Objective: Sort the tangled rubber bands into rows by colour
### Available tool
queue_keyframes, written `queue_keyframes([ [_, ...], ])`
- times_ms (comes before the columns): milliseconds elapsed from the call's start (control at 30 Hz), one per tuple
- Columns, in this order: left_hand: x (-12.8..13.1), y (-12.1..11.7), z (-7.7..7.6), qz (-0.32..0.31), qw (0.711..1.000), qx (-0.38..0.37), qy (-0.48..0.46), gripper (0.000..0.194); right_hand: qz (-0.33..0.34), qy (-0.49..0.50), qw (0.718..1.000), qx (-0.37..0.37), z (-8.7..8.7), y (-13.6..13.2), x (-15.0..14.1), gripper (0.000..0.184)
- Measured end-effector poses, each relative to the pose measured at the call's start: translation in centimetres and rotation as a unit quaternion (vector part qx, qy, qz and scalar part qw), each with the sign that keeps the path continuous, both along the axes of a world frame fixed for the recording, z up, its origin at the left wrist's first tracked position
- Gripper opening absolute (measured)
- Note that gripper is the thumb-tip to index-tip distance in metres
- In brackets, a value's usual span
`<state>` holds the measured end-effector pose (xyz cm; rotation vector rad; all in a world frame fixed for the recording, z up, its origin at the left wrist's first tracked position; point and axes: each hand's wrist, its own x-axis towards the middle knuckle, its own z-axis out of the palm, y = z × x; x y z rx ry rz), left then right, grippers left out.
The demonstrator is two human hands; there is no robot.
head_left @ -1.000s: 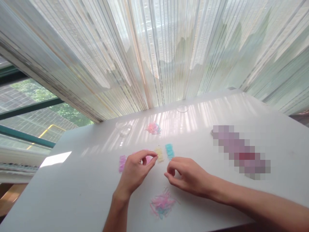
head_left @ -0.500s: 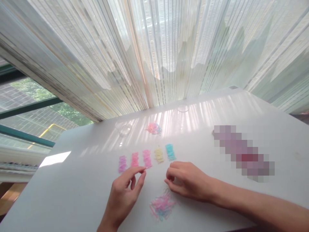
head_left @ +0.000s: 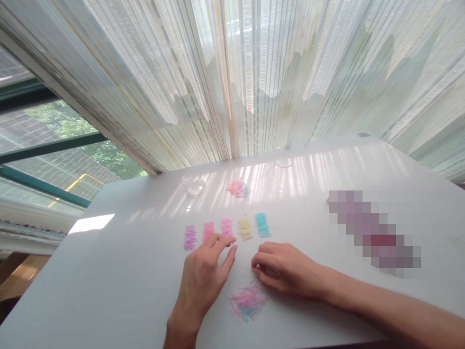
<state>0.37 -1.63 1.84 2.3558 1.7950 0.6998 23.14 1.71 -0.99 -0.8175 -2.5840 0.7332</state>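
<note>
The left hand (head_left: 205,271) arches over the white table (head_left: 119,295), thumb and forefinger parted, hiding the near end of a pink bundle (head_left: 209,229). The right hand (head_left: 286,266) curls inward; I can't tell whether it pinches anything. Mixed elastic bands (head_left: 248,303) lie just beside it. Pixelation blurs a purplish object (head_left: 374,230).

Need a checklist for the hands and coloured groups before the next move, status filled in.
1. Left hand pinch open: ok, thumb and index tips apart.
2. Right hand free of pieces: cannot tell, its curl hides the inside.
3. Yellow group separate from blue group: ok, gap visible.
4. Red-pink group fully in view: not ok, left hand covers its lower end.
5. Near mixed pile not touching right hand: cannot tell.
6. Far mixed pile apart from yellow group: ok.
</note>
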Motion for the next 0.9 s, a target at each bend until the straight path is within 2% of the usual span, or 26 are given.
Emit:
queue_keyframes([
  [133, 1.4, 3.2, 0.9, 0.022, 0.993, -0.065, 0.100, 0.014, 0.004, -0.011, 1.000, 0.014, 0.2, 0.0, 0.0, 0.012],
  [267, 1.8, 4.2, 0.9, 0.030, 0.984, -0.103, 0.142, 0.012, 0.007, -0.021, 1.000, 0.020, 0.4, 0.0, 0.0, 0.013],
  [467, 1.5, 4.2, 0.5, 0.014, 0.987, -0.077, 0.142, 0.014, 0.008, -0.032, 0.999, 0.018, 0.6, 0.1, -0.1, 0.013],
  [800, 1.8, 4.6, 0.9, -0.025, 0.988, -0.041, 0.145, 0.013, 0.009, -0.023, 0.999, 0.022, 0.0, 0.1, 0.1, 0.014],
  [900, 1.5, 4.0, 0.8, -0.031, 0.990, -0.015, 0.134, 0.016, 0.011, -0.027, 0.999, 0.022, 0.2, 0.1, 0.1, 0.014],
])
